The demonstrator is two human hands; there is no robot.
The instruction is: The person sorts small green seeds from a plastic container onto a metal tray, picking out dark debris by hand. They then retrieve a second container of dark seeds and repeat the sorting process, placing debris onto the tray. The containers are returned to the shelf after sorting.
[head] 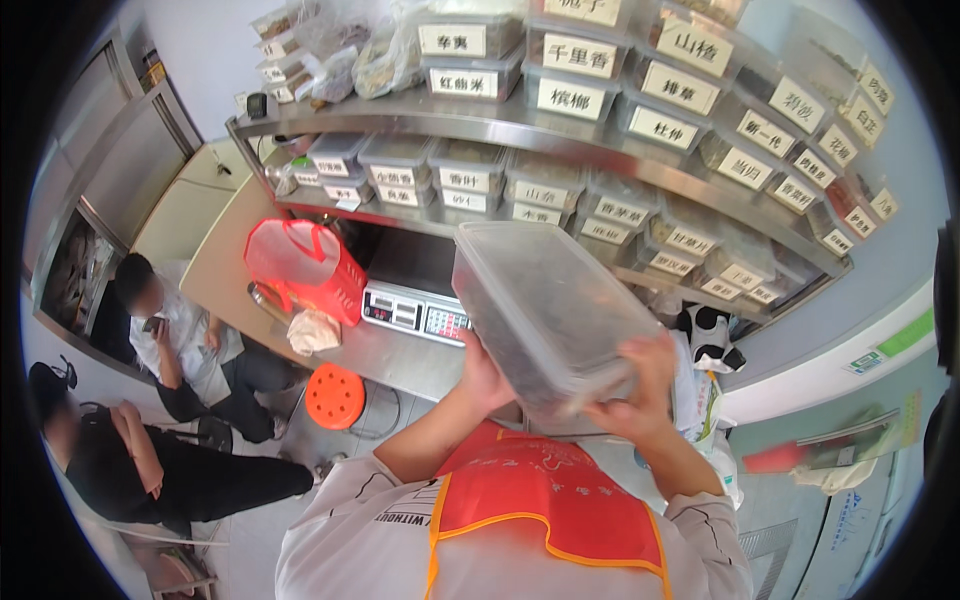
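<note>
Both hands hold a large translucent plastic storage box [551,300] with its lid on, tilted in front of my chest; dark contents show dimly through its wall. My left hand [484,375] supports the near left side from below. My right hand [637,382] grips the near right corner, its fingers blurred. Behind the box, partly hidden by it, a digital price scale [412,311] stands on the steel table [397,364]. A red plastic bag [307,262] stands open left of the scale, with a crumpled cloth [313,331] in front of it.
A two-tier steel shelf [450,116] crosses behind the table, packed with labelled plastic boxes [574,60] of dried goods. An orange stool [335,395] stands below the table's left edge. Two people are at the left, one seated [199,349], another in black [112,472]. White sacks [705,397] lie at right.
</note>
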